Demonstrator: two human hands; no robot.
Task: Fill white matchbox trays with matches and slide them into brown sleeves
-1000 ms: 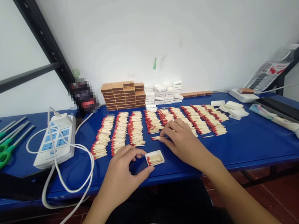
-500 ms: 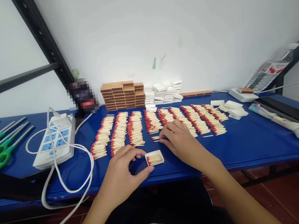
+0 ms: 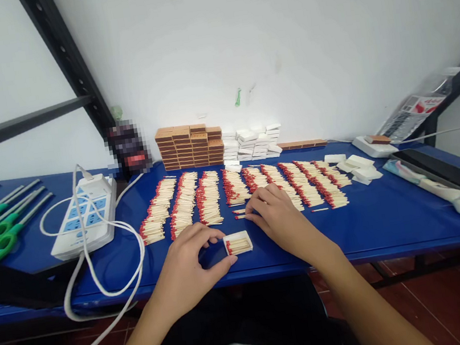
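A small white matchbox tray (image 3: 245, 233) lies on the blue table, holding several red-headed matches. My left hand (image 3: 191, 259) grips its left end between thumb and fingers. To the upper right of the tray, my right hand (image 3: 273, 212) has its fingertips pinched together at the tail ends of a couple of loose matches (image 3: 240, 216) on the table. Piles of matches with red heads (image 3: 182, 200) stretch in slanting rows across the table behind both hands. Part of one row is hidden by my right hand.
Brown matchboxes (image 3: 189, 147) are stacked by the wall beside piled white trays (image 3: 254, 143). A power strip (image 3: 85, 217) with white cables and green-handled tools (image 3: 0, 241) are at left. More trays (image 3: 359, 167), a black phone (image 3: 445, 169) and a bottle (image 3: 419, 107) are at right.
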